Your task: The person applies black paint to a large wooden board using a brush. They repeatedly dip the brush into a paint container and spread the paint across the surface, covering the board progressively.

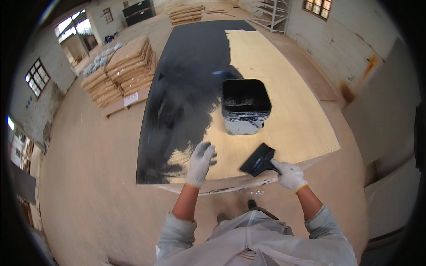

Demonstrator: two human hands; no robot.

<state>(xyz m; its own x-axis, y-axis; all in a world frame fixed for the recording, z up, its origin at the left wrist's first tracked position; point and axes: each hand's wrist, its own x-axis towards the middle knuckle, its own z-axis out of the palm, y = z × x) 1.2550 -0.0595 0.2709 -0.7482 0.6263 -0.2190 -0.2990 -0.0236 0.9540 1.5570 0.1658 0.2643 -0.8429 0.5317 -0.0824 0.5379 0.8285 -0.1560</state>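
Note:
A large flat panel (284, 97) lies before me, its left and far parts coated black and the rest bare pale yellow. My right hand (290, 174), in a white glove with a yellow cuff, grips the handle of a wide black scraper (258, 160). The scraper's blade is held over the bare near part. My left hand (201, 163), gloved too with dark-stained fingertips, is held by the ragged edge of the black coating (177, 106), fingers bent and apart, nothing in them. A squarish pale bucket (244, 126) with a black, smeared top stands mid-panel.
Left of the panel, a stack of brown-wrapped packages (120, 73) rests on a pallet. Further brown bundles (185, 15) lie at the far end. A metal rack (271, 15) stands at the far right, and large grey sheets (377, 106) lean along the right side.

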